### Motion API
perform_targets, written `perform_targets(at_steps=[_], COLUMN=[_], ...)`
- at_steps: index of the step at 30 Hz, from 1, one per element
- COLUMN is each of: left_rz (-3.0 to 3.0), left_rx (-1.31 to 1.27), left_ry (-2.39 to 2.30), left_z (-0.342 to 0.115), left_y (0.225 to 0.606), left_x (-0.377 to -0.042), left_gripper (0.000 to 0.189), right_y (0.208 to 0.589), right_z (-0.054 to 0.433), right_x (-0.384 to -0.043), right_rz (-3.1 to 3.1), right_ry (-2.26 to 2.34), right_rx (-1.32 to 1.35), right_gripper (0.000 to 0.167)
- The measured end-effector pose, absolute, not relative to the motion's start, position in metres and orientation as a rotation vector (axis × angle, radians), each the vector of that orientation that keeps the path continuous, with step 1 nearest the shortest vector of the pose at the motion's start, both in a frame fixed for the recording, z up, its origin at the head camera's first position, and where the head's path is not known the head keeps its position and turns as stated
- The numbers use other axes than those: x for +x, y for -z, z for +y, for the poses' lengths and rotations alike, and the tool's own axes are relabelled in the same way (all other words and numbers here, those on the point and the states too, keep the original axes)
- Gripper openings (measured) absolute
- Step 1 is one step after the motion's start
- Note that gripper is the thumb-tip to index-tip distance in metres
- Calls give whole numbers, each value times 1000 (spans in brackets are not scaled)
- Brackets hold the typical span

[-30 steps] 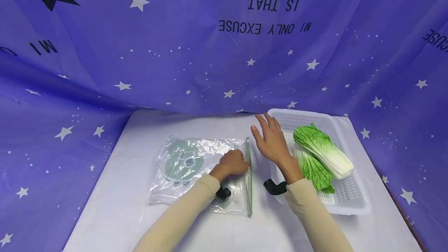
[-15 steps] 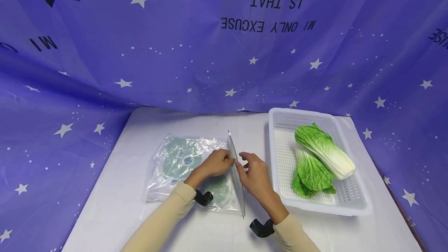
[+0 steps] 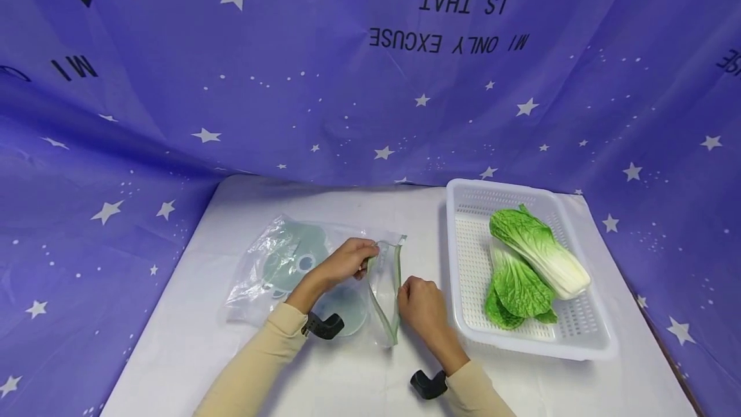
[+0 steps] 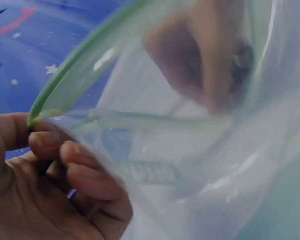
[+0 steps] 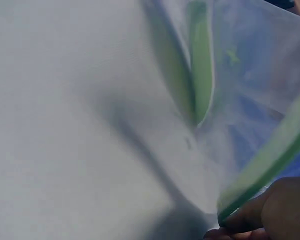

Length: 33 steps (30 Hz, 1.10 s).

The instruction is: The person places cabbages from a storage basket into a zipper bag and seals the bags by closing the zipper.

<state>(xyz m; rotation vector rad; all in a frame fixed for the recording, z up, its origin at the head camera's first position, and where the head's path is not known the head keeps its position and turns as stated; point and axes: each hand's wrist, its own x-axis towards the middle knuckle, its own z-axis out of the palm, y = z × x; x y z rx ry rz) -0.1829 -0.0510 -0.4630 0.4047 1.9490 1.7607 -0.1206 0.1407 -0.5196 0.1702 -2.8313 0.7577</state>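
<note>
A clear zip bag (image 3: 341, 237) with green-edged lips and a pale green printed pattern lies on the table, its mouth spread apart toward the right. My left hand (image 3: 347, 259) pinches one lip between thumb and fingers; the left wrist view shows this lip (image 4: 65, 82) bowed upward from the fingertips. The opposite lip is pinched by my right hand (image 3: 422, 304), and in the right wrist view its green strip (image 5: 265, 165) runs up from thumb and finger. Through the clear film in the left wrist view, the right hand (image 4: 205, 55) looks blurred.
Right of the hands stands a white perforated plastic basket (image 3: 469, 262). Two Chinese cabbages (image 3: 538, 253) lie in it, one leaning over the other. A purple star-printed cloth (image 3: 347, 82) hangs behind the white-covered table (image 3: 324, 378).
My right hand has come from over the basket's edge to the bag's mouth and grips a lip. The lips have parted, and the bag's mouth has shifted left and lifted.
</note>
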Motion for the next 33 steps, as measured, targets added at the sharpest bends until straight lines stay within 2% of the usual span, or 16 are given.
perform_targets(at_steps=[4, 9, 13, 17, 22, 24, 30, 33], left_rz=[1527, 1080, 1203, 1529, 1715, 1765, 1795, 1724], left_rx=[311, 264, 200, 159, 168, 185, 207, 175], left_ry=[-2006, -2210, -2215, -2087, -1966, -1932, -1920, -1970], left_z=[-50, -52, -50, -44, -37, -36, -35, -37], left_y=[474, 486, 487, 486, 487, 488, 489, 488], left_x=[-180, -179, -180, -179, -178, -178, -177, -177], left_gripper=[27, 32, 31, 28, 29, 31, 31, 28], right_y=[528, 533, 531, 521, 507, 503, 510, 519], right_z=[141, 140, 140, 138, 135, 134, 137, 141], right_x=[-119, -121, -123, -120, -113, -110, -108, -107], right_rz=[-2871, -2853, -2837, -2843, -2664, -2565, -2559, -2713], right_ry=[-730, -705, -706, -770, -741, -674, -531, -483], right_rx=[139, 126, 125, 130, 250, 351, 685, 733], right_gripper=[27, 26, 23, 12, 68, 74, 45, 49])
